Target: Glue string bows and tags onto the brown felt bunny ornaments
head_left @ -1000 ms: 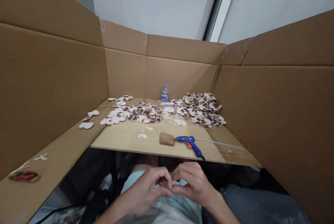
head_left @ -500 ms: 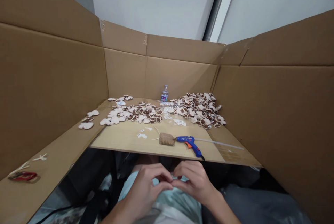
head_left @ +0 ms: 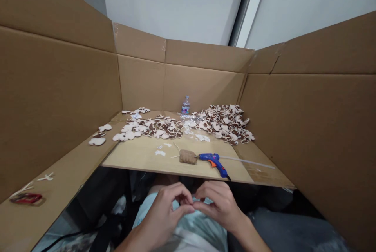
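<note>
Head view: 2 hands' fingers [head_left: 185,208] touch, hiding anything between.

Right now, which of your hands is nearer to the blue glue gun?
Right. The right hand sits below the front edge of the wooden board, almost straight beneath the blue glue gun; the left hand is further off, down and to the gun's left. Neither touches it.

The left hand [head_left: 164,214] has risen slightly and drawn in toward the middle, its wrist now further right than a second ago — its fingertips [head_left: 190,205] have closed up against the right hand [head_left: 219,205], which has barely shifted — anything pinched between them is too small to tell.
</note>
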`<state>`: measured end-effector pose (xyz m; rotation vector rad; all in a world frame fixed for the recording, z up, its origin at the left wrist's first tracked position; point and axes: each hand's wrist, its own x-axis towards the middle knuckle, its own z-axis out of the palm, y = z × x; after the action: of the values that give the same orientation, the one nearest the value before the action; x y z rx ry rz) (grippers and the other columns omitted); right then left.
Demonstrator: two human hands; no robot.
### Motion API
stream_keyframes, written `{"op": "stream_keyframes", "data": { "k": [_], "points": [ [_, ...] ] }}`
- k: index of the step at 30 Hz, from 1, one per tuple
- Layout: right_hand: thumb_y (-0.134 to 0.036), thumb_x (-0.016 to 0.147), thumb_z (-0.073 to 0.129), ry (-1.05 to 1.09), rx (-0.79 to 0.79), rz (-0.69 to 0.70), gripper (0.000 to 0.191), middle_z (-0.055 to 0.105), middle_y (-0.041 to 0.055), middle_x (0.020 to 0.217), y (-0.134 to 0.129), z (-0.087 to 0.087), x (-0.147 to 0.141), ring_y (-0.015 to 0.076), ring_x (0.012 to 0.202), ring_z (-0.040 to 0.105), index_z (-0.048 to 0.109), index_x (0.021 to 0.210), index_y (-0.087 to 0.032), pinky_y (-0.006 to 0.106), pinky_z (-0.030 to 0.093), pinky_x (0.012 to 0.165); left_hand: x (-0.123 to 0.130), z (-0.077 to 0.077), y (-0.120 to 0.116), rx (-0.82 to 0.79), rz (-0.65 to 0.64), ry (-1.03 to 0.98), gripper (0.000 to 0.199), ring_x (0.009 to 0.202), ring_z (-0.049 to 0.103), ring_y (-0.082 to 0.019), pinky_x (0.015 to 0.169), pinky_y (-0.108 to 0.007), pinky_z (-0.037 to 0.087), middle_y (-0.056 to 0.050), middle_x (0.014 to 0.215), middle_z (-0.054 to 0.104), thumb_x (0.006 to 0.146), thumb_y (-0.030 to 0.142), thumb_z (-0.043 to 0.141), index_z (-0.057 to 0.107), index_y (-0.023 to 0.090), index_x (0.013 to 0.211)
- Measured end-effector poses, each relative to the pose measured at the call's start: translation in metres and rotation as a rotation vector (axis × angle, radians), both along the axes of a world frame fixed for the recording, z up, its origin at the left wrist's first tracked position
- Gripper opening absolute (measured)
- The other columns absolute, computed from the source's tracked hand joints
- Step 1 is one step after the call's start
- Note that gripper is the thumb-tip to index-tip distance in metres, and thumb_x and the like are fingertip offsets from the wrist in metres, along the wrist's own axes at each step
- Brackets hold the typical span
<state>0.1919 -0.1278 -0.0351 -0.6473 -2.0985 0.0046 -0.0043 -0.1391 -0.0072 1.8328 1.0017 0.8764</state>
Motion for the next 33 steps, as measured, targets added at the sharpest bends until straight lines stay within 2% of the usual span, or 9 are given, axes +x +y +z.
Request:
{"op": "stream_keyframes", "data": {
  "k": [6,11,14,21,26,29,32,33],
  "points": [
    [-0.035,0.089,0.061,-0.008,0.001,-0.001,0.020,0.067,0.0020,0.066,0.000,-0.001,0.000,0.0124,0.058,0.061,0.062,0.080,-0.017,0.023,0.044,0.056,0.000,-0.004,0.002,-0.091,-0.016,-0.078,0.005,0.071,0.054,-0.014,0.066,-0.024,0.039,0.000,0.072,0.064,0.075,0.018,0.068,0.065,0.016,0.072],
    [-0.036,0.090,0.060,-0.035,0.039,0.012,0.022,0.066,0.0020,0.065,-0.001,0.000,-0.001,0.0122,0.058,0.059,0.060,0.079,-0.017,0.024,0.041,0.055,0.000,-0.009,0.006,-0.315,-0.070,-0.260,0.017,0.066,0.049,-0.012,0.063,-0.023,0.037,0.003,0.068,0.058,0.066,0.021,0.076,0.062,0.014,0.075],
    [-0.040,0.090,0.058,-0.068,0.053,0.014,0.026,0.066,0.0017,0.065,-0.002,0.001,-0.002,0.0115,0.057,0.059,0.059,0.077,-0.017,0.024,0.041,0.055,-0.002,-0.010,0.010,-0.423,-0.136,-0.294,0.024,0.064,0.048,-0.011,0.063,-0.023,0.036,0.003,0.067,0.059,0.060,0.023,0.081,0.063,0.014,0.073],
    [-0.041,0.089,0.060,-0.106,0.086,0.067,0.028,0.065,0.0010,0.063,-0.003,-0.001,-0.005,0.0107,0.055,0.057,0.059,0.075,-0.017,0.025,0.039,0.054,-0.007,-0.017,0.017,-0.625,-0.264,-0.316,0.021,0.060,0.050,-0.010,0.062,-0.023,0.036,0.004,0.061,0.061,0.057,0.019,0.082,0.067,0.014,0.071],
    [-0.036,0.087,0.065,-0.103,0.107,0.081,0.023,0.065,0.0015,0.064,-0.004,0.002,-0.006,0.0111,0.054,0.057,0.060,0.075,-0.017,0.025,0.039,0.053,-0.008,-0.027,0.019,-0.721,-0.268,-0.397,0.023,0.058,0.047,-0.009,0.059,-0.022,0.032,0.003,0.059,0.059,0.055,0.018,0.082,0.067,0.013,0.071],
    [-0.030,0.087,0.066,-0.093,0.106,0.077,0.019,0.066,0.0009,0.063,-0.004,0.005,-0.005,0.0112,0.054,0.058,0.060,0.076,-0.016,0.025,0.040,0.052,-0.009,-0.030,0.020,-0.680,-0.215,-0.361,0.022,0.056,0.047,-0.009,0.058,-0.023,0.032,0.003,0.059,0.058,0.061,0.023,0.079,0.064,0.013,0.073],
    [-0.020,0.088,0.063,-0.079,0.134,0.016,0.006,0.069,0.0021,0.067,-0.003,0.007,-0.003,0.0122,0.055,0.061,0.064,0.090,-0.014,0.025,0.045,0.053,-0.016,-0.034,0.025,-0.486,-0.085,-0.255,0.017,0.059,0.048,-0.012,0.061,-0.025,0.036,0.003,0.060,0.056,0.070,0.028,0.070,0.060,0.014,0.074],
    [-0.016,0.089,0.061,-0.076,0.149,-0.007,0.010,0.071,0.0031,0.069,-0.003,0.007,-0.002,0.0127,0.056,0.063,0.064,0.098,-0.013,0.025,0.046,0.054,-0.020,-0.036,0.028,-0.405,-0.023,-0.208,0.016,0.060,0.048,-0.012,0.061,-0.025,0.036,0.003,0.060,0.055,0.072,0.028,0.067,0.059,0.015,0.073]
  ]
}}
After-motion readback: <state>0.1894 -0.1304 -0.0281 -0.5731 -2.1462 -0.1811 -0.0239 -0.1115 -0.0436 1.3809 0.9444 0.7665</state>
